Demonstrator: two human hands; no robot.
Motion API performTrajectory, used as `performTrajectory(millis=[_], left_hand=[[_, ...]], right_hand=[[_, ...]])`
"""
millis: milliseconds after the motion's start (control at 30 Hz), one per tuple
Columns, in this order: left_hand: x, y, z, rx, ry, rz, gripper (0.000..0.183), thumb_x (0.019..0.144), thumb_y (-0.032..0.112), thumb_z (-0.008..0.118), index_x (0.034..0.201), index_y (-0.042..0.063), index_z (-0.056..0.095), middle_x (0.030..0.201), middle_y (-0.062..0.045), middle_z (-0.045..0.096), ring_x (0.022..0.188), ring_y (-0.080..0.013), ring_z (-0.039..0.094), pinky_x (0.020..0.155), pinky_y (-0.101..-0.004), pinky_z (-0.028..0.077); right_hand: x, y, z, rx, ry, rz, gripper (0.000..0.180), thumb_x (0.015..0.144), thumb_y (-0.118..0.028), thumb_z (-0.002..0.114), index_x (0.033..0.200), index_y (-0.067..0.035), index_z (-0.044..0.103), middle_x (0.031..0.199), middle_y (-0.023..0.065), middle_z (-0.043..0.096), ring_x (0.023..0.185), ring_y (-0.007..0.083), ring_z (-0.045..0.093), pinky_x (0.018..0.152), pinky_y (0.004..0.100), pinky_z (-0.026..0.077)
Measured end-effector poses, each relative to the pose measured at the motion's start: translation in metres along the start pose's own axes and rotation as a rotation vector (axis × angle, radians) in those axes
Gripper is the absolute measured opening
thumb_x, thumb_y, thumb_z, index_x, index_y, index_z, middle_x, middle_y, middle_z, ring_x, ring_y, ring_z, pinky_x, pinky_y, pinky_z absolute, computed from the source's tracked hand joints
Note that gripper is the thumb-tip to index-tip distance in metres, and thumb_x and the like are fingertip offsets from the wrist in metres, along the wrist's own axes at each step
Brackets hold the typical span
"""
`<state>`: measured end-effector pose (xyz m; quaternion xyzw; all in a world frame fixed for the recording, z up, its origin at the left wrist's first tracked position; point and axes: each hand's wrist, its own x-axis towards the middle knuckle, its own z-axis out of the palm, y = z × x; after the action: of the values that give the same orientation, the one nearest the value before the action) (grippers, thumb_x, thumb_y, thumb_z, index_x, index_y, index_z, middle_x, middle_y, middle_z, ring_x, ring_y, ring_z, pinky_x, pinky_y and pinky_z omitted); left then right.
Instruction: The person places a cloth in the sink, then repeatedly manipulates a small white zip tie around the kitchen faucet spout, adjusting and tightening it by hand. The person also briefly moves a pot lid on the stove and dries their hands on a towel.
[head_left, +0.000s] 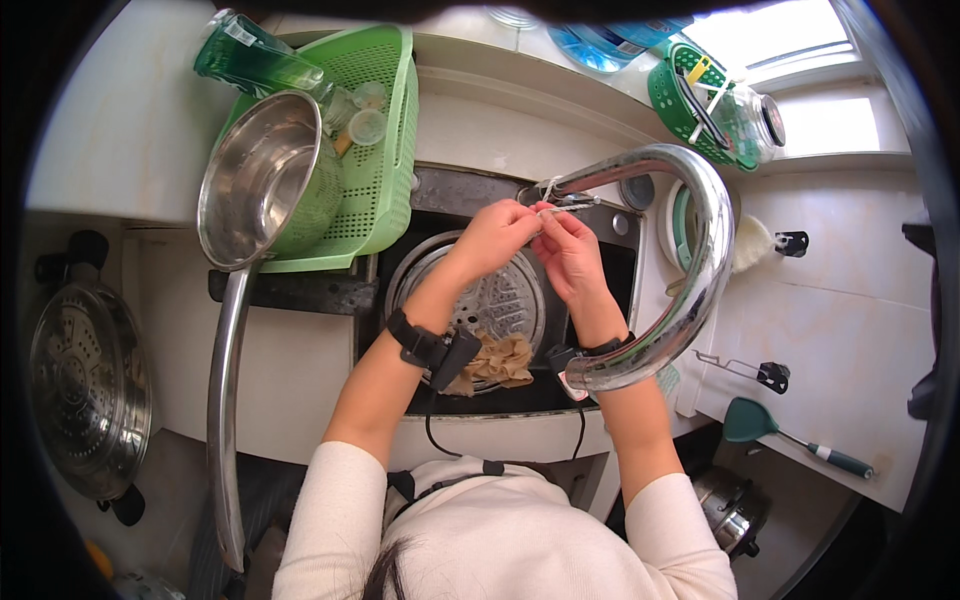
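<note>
At the base of the arched chrome faucet (712, 225), a thin whitish cord (564, 209) is looped around the metal. My left hand (495, 232) and my right hand (568, 251) meet just below that base, both pinching the cord between fingertips and thumbs. Black bands with small devices circle both wrists. Beneath my hands, in the dark sink, lies a round perforated steel steamer plate (506, 300) with a crumpled brown cloth (501, 361) at its near side. The exact shape of the cord between my fingers is hidden.
A green plastic basket (405, 150) on the left holds small clear cups; a steel saucepan (259, 180) leans over it. A green bottle (255, 56) lies behind. The faucet's spout arches above my right forearm. A green spatula (754, 421) rests on the right counter.
</note>
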<state>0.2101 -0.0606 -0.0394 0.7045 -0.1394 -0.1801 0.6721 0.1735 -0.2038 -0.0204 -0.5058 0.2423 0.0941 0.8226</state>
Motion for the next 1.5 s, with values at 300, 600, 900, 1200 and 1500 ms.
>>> performTrajectory(millis=[300, 600, 900, 1200, 1500], left_hand=[[0.007, 0.000, -0.012, -0.214, -0.051, -0.109, 0.021, 0.085, 0.014, 0.060, 0.092, -0.004, 0.067, 0.076, -0.009, 0.067, 0.068, -0.0134, 0.062, 0.063, -0.0264, 0.047], [0.008, 0.000, -0.011, -0.211, -0.019, -0.046, 0.023, 0.089, 0.015, 0.057, 0.101, -0.003, 0.065, 0.080, -0.004, 0.065, 0.066, -0.0051, 0.052, 0.060, -0.0207, 0.043], [-0.003, 0.022, -0.001, -0.022, -0.087, 0.077, 0.022, 0.087, 0.012, 0.059, 0.104, 0.000, 0.065, 0.079, -0.005, 0.067, 0.068, -0.0070, 0.057, 0.062, -0.0228, 0.047], [-0.011, 0.025, -0.010, 0.401, -0.048, 0.245, 0.027, 0.080, 0.021, 0.064, 0.106, 0.013, 0.067, 0.072, -0.011, 0.065, 0.061, -0.0254, 0.062, 0.057, -0.0316, 0.048], [0.008, 0.024, 0.002, 0.557, 0.133, 0.150, 0.018, 0.079, 0.027, 0.059, 0.077, 0.010, 0.067, 0.070, -0.014, 0.064, 0.066, -0.0325, 0.062, 0.060, -0.0417, 0.049]], right_hand=[[-0.017, -0.012, 0.017, -0.215, 0.153, -0.031, 0.023, 0.086, -0.007, 0.062, 0.108, -0.005, 0.056, 0.097, 0.0043, 0.064, 0.082, 0.0096, 0.061, 0.059, 0.0180, 0.045], [-0.032, -0.038, 0.008, -0.466, 0.013, -0.041, 0.031, 0.086, -0.012, 0.061, 0.113, -0.001, 0.048, 0.088, 0.0064, 0.064, 0.067, 0.0067, 0.055, 0.049, 0.0150, 0.036], [-0.055, -0.030, 0.011, -0.525, -0.007, -0.154, 0.029, 0.088, -0.011, 0.060, 0.112, 0.001, 0.050, 0.083, 0.0024, 0.065, 0.072, 0.0063, 0.054, 0.065, 0.0194, 0.042], [-0.061, -0.055, 0.012, -0.712, -0.059, -0.269, 0.020, 0.089, -0.012, 0.056, 0.100, 0.004, 0.061, 0.082, 0.0058, 0.067, 0.072, 0.0067, 0.058, 0.066, 0.0204, 0.045], [-0.029, -0.045, -0.002, -0.179, 0.052, -0.133, 0.025, 0.096, -0.019, 0.047, 0.112, -0.001, 0.054, 0.095, 0.0132, 0.066, 0.077, 0.0125, 0.061, 0.070, 0.0227, 0.049]])
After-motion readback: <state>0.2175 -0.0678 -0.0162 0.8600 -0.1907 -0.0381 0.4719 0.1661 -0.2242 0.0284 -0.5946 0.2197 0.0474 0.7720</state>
